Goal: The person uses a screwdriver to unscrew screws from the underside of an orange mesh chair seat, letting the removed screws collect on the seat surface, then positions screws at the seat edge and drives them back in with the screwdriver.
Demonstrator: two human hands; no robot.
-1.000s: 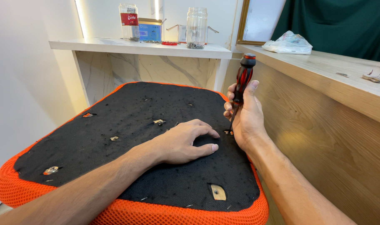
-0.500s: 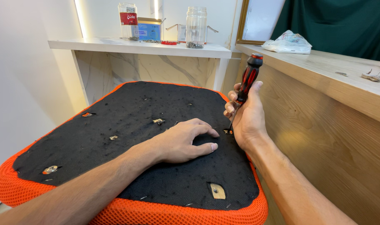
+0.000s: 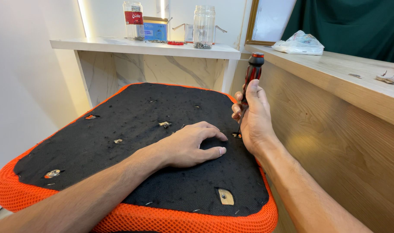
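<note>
Upright at 2 o'clock, the rigid red-and-black screwdriver (image 3: 251,80) sits clenched in the right hand (image 3: 254,118), best held mid-handle; the left hand (image 3: 191,146) lies flat and open on the soft seat cushion (image 3: 119,116).

Left hand (image 3: 190,146) flat on the seat cushion (image 3: 119,129); right hand (image 3: 253,118) just beside, gripping an upright screwdriver (image 3: 251,77). Behind, jars (image 3: 204,26) on the surface (image 3: 97,44).
</note>
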